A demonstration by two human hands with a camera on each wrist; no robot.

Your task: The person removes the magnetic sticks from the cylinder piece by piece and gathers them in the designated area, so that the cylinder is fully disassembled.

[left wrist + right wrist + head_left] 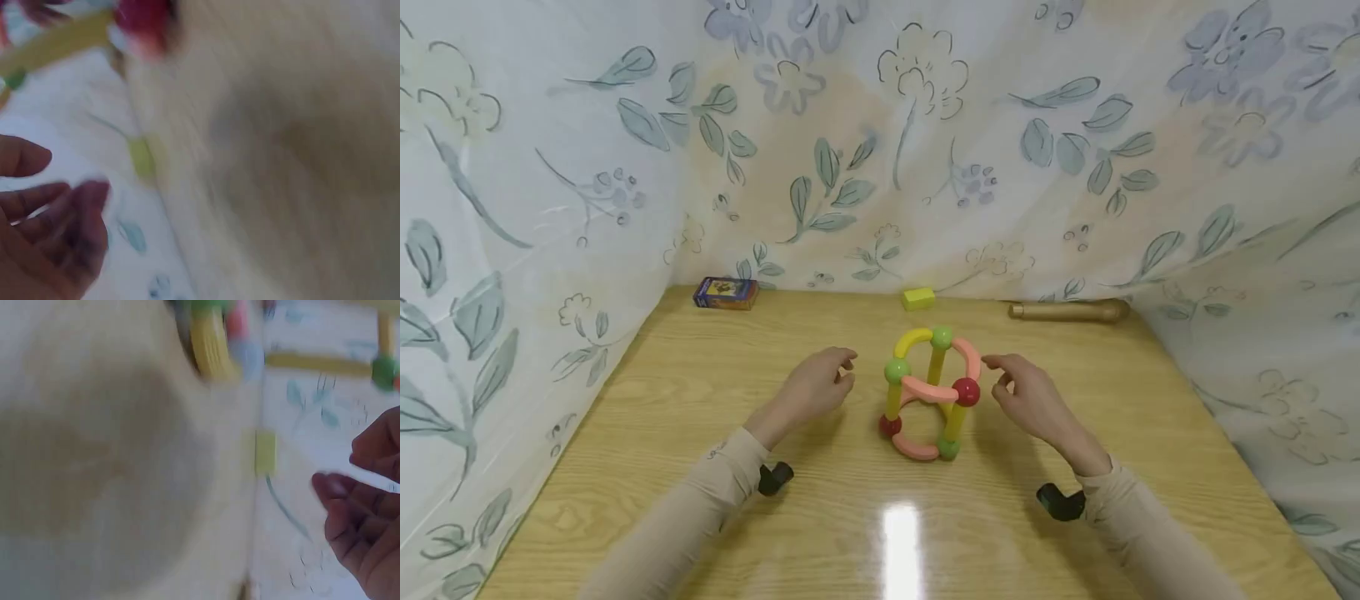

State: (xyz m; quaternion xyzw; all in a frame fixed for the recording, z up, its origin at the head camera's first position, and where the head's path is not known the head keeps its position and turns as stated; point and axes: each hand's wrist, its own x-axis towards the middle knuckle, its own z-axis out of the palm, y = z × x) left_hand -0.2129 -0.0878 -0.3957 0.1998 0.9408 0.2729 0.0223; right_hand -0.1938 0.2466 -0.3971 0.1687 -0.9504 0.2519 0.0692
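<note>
A toy frame of coloured rods and balls [929,392] stands upright on the table, with curved pieces forming a ring at its top and another at its base. Yellow straight rods join the two rings; green and red balls mark the corners. To its left my left hand [811,385] hovers apart from it, fingers loosely bent and holding nothing. On the other side my right hand [1032,398] has its fingertips right by the upper pink curved piece [967,357], with nothing in its grasp. Both wrist views are blurred and show the hands empty.
Along the back edge of the wooden table [700,375] lie a small blue-and-purple box [726,293], a yellow block [918,298] and a brown club-shaped stick [1067,312]. Floral cloth [850,125] hangs behind and at both sides.
</note>
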